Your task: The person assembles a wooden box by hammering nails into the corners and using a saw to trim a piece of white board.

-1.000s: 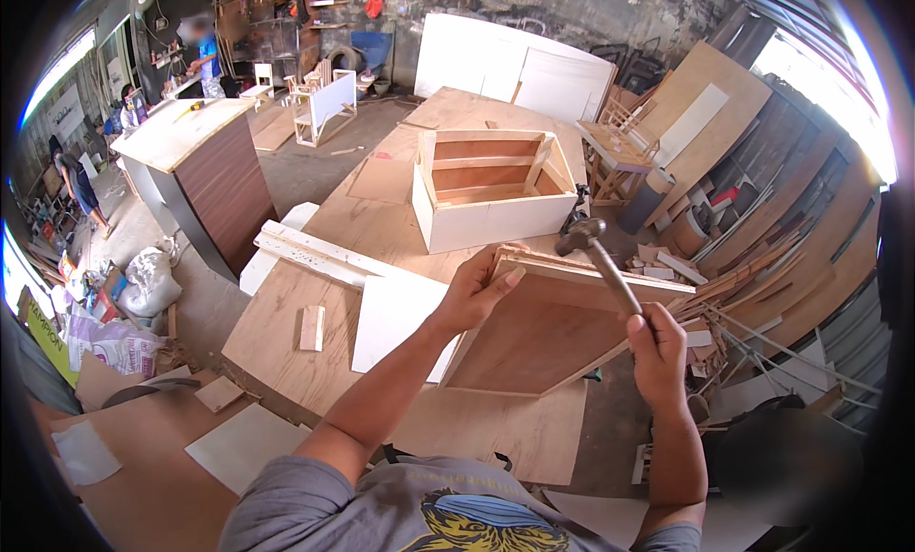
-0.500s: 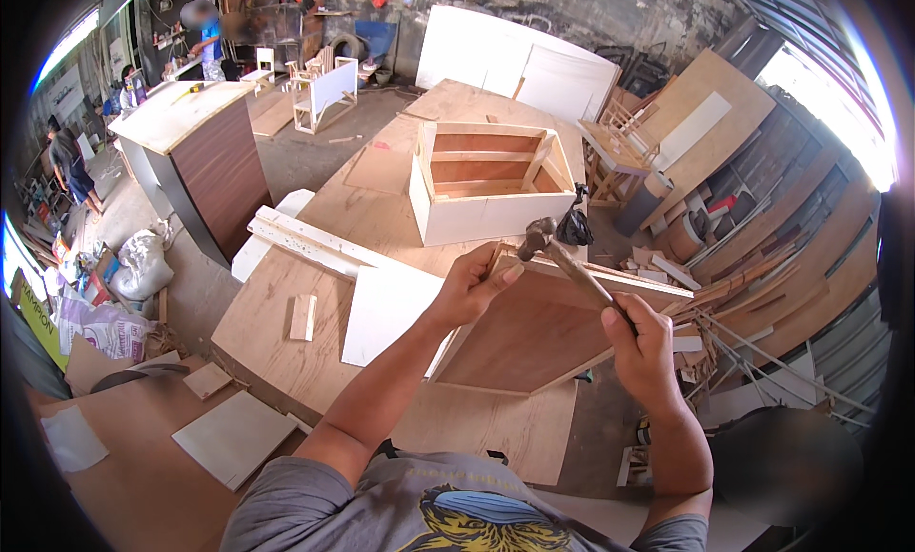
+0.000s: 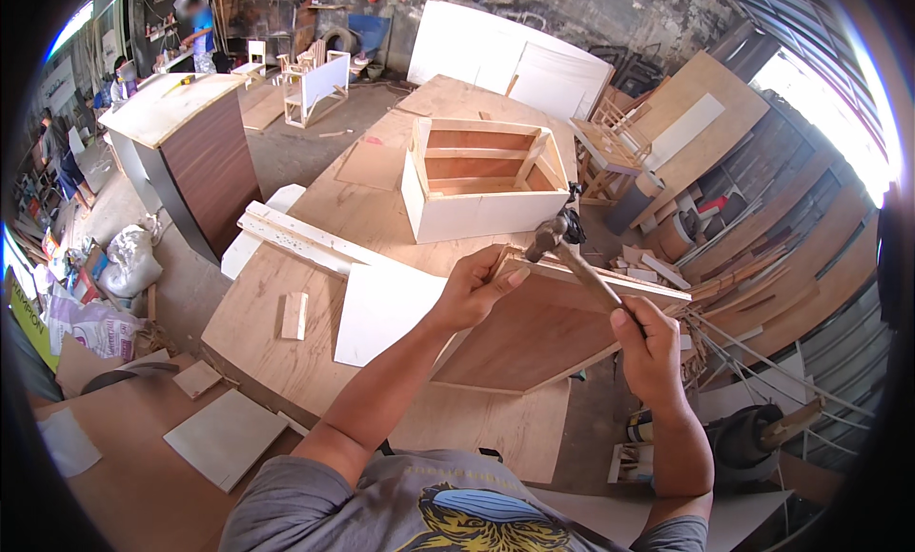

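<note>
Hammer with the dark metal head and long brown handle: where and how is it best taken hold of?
Probably by the lower end of the hammer's long brown handle, from the person's right, as the right hand holds it. The handle slants down rightward, away from the dark metal head, which is near the left hand gripping the brown, wood-framed panel.

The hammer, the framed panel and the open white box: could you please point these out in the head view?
Hammer (image 3: 592, 280): head view, on the middle of its handle.
Framed panel (image 3: 524, 333): head view, on its brown inner face.
Open white box (image 3: 488, 218): head view, on its white near wall.
</note>
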The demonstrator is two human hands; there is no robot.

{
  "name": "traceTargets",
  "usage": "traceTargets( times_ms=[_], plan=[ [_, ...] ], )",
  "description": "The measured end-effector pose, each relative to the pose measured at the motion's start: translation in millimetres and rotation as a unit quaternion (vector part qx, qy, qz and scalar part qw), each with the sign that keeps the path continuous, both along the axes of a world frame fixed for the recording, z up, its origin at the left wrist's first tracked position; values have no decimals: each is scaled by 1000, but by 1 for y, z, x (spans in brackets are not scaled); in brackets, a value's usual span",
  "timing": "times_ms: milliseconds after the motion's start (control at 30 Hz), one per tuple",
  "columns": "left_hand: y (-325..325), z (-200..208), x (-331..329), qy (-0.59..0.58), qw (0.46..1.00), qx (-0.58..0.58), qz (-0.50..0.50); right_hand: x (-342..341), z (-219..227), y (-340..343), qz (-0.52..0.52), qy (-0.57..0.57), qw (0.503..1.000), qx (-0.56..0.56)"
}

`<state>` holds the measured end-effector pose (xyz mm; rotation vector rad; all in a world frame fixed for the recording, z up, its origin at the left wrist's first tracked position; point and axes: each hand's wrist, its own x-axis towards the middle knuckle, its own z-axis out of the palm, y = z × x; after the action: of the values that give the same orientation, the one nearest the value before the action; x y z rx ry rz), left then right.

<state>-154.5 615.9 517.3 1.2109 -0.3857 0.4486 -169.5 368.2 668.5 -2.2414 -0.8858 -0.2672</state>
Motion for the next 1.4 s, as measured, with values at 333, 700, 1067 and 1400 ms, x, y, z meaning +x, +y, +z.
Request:
traceTargets(
  times_ms=[333, 700, 1067, 1400],
  plan=[
    [2, -1, 1, 23, 1000, 4, 1, -5, -2, -1, 12, -49, 997, 50],
    [1, -4, 2, 5, 1000, 12, 1, -10, 0, 3, -15, -59, 998, -9],
    [2, 1, -1, 11, 1000, 11, 0, -14, 4, 7, -4, -8, 999, -35],
    [2, -5, 3, 20, 1000, 10, 17, -15, 1, 4, -24, -22, 999, 32]
  ],
)
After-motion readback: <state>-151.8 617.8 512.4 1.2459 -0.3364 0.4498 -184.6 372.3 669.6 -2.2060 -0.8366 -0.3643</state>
